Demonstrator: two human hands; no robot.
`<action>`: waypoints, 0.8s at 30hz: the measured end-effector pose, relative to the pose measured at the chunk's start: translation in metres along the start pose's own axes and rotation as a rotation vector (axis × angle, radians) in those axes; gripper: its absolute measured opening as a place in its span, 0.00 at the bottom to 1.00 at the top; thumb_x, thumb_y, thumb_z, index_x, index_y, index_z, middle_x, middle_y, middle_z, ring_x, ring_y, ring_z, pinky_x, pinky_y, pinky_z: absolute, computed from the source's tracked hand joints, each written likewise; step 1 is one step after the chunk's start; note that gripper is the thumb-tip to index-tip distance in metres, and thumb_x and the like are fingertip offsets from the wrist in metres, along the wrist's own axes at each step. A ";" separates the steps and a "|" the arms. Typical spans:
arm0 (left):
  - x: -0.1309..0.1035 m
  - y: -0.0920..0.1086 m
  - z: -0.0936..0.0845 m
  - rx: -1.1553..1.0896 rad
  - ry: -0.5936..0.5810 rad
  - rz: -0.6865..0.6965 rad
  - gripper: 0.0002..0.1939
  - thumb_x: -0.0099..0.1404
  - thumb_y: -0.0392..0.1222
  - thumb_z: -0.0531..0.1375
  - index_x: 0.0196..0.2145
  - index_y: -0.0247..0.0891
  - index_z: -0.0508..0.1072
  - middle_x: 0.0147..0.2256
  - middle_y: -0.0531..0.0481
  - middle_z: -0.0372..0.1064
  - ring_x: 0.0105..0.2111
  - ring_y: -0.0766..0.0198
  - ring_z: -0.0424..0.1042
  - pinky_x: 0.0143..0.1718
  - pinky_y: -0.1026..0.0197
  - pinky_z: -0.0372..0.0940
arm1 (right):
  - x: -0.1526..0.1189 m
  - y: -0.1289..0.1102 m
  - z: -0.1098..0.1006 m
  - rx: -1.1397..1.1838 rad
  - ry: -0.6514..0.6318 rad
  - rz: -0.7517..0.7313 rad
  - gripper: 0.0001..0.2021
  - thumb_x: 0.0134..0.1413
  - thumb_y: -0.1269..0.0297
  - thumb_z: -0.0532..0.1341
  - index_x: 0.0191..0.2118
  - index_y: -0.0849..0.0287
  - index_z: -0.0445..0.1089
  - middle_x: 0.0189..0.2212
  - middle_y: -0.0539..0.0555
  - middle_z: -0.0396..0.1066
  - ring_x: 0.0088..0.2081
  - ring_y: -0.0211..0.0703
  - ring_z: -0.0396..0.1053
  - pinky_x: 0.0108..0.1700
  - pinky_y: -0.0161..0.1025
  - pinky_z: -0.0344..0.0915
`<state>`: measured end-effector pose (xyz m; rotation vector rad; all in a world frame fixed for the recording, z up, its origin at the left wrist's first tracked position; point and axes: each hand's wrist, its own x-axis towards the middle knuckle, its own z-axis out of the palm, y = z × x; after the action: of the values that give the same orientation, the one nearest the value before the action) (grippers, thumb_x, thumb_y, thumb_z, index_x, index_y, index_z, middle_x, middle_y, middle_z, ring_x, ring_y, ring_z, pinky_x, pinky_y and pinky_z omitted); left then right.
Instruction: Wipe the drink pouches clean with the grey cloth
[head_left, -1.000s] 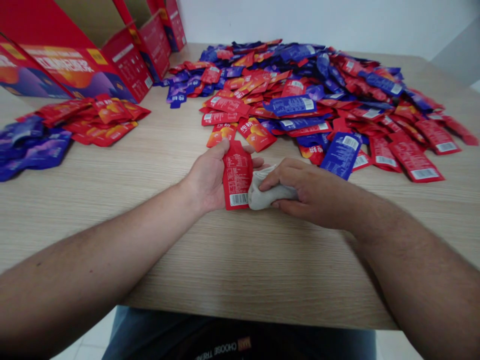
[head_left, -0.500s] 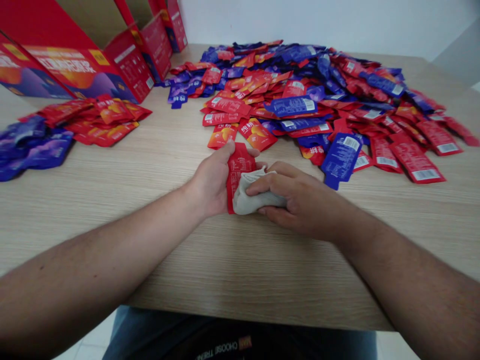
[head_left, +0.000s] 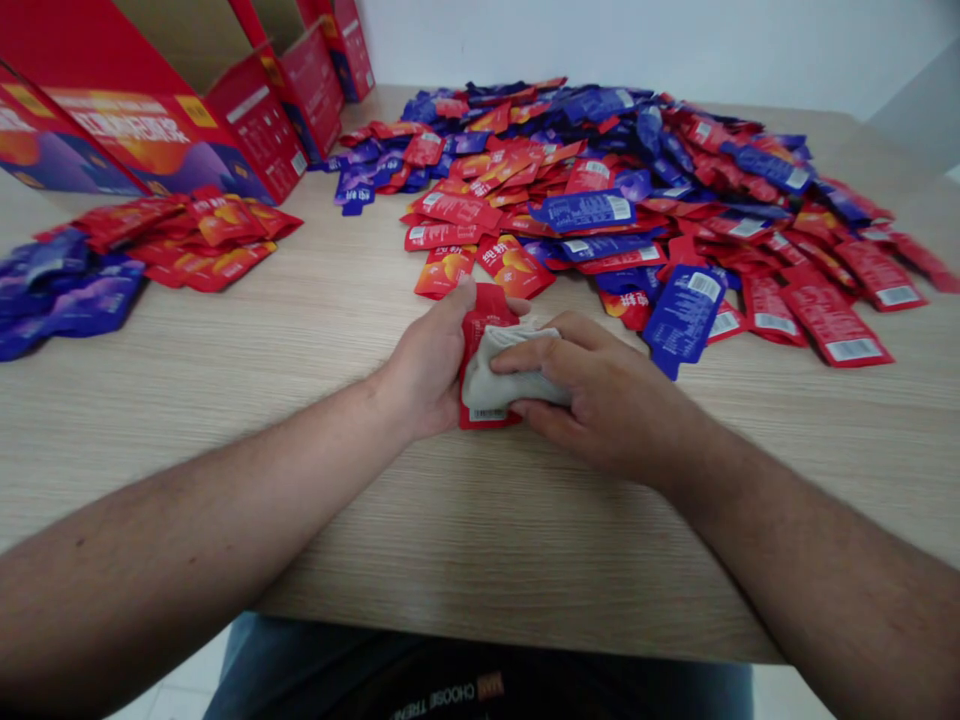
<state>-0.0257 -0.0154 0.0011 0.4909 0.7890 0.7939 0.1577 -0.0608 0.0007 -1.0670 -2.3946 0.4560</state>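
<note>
Nudged the pale cloth (head_left: 486, 382) farther up the red pouch (head_left: 489, 300), baring some barcode (head_left: 487, 414) since half a second ago. Got the pouch cradled in a half-curled left hand (head_left: 429, 368), plus that cloth pinched snug in the right hand (head_left: 596, 395), over a wood-grain table (head_left: 487, 540), whitish wall (head_left: 600, 40) far back.

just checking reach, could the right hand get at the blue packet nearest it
Probably yes: the blue packet lies uncovered just beyond the right hand, with nothing between them, though the fingers hold a pale cloth that may hinder grasping.
</note>
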 end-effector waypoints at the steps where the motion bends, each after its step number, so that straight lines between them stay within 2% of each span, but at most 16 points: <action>1: 0.000 0.000 0.000 -0.001 0.002 -0.004 0.30 0.82 0.56 0.41 0.40 0.37 0.76 0.27 0.46 0.77 0.27 0.58 0.78 0.29 0.59 0.73 | 0.000 0.000 0.000 0.010 -0.016 -0.012 0.18 0.61 0.69 0.66 0.56 0.52 0.78 0.49 0.59 0.73 0.49 0.53 0.74 0.51 0.49 0.73; 4: 0.000 0.000 0.002 0.002 0.025 -0.014 0.30 0.82 0.56 0.41 0.41 0.37 0.77 0.28 0.45 0.77 0.25 0.59 0.77 0.29 0.59 0.73 | 0.000 -0.001 0.000 0.028 -0.071 -0.042 0.19 0.61 0.70 0.66 0.56 0.51 0.79 0.48 0.58 0.73 0.48 0.53 0.74 0.51 0.49 0.73; 8: 0.000 0.000 0.001 -0.020 0.019 -0.004 0.29 0.81 0.57 0.43 0.49 0.37 0.78 0.29 0.44 0.78 0.27 0.56 0.78 0.29 0.58 0.72 | 0.000 -0.002 0.000 0.009 -0.023 0.024 0.18 0.62 0.68 0.66 0.57 0.51 0.78 0.48 0.59 0.72 0.48 0.52 0.74 0.51 0.49 0.74; 12: 0.000 -0.001 -0.002 -0.005 0.017 -0.021 0.30 0.81 0.59 0.43 0.48 0.37 0.78 0.30 0.45 0.79 0.28 0.56 0.79 0.31 0.57 0.73 | 0.000 -0.003 0.003 0.008 -0.077 -0.055 0.17 0.61 0.70 0.66 0.55 0.50 0.79 0.49 0.57 0.73 0.49 0.52 0.74 0.52 0.48 0.74; 15: 0.001 -0.005 0.000 -0.028 -0.038 -0.023 0.29 0.81 0.58 0.44 0.48 0.37 0.79 0.34 0.44 0.81 0.31 0.55 0.80 0.33 0.57 0.74 | 0.001 0.003 0.002 -0.076 0.085 0.019 0.17 0.63 0.67 0.65 0.57 0.51 0.78 0.48 0.59 0.73 0.50 0.55 0.73 0.52 0.52 0.73; 18: 0.001 -0.009 0.006 -0.033 0.001 0.030 0.27 0.82 0.54 0.45 0.52 0.36 0.79 0.36 0.43 0.82 0.36 0.53 0.83 0.39 0.56 0.76 | 0.003 0.010 -0.002 -0.125 0.236 0.109 0.19 0.64 0.63 0.66 0.59 0.52 0.77 0.48 0.60 0.74 0.51 0.59 0.73 0.53 0.55 0.72; 22: -0.001 -0.009 0.012 -0.041 -0.007 0.017 0.27 0.82 0.55 0.46 0.56 0.36 0.79 0.39 0.41 0.84 0.41 0.50 0.84 0.44 0.53 0.77 | 0.004 0.011 -0.004 -0.090 0.175 0.097 0.18 0.64 0.62 0.66 0.58 0.49 0.77 0.49 0.59 0.74 0.51 0.59 0.73 0.53 0.55 0.72; 24: -0.002 -0.009 0.012 -0.042 -0.026 0.014 0.28 0.82 0.56 0.45 0.57 0.37 0.78 0.40 0.41 0.84 0.42 0.49 0.84 0.45 0.52 0.77 | 0.005 0.009 -0.003 -0.100 0.207 0.131 0.18 0.64 0.62 0.65 0.58 0.51 0.77 0.49 0.60 0.74 0.52 0.60 0.73 0.54 0.57 0.71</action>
<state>-0.0130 -0.0234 0.0034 0.4684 0.7436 0.8142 0.1624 -0.0510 0.0003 -1.2563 -2.1933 0.2574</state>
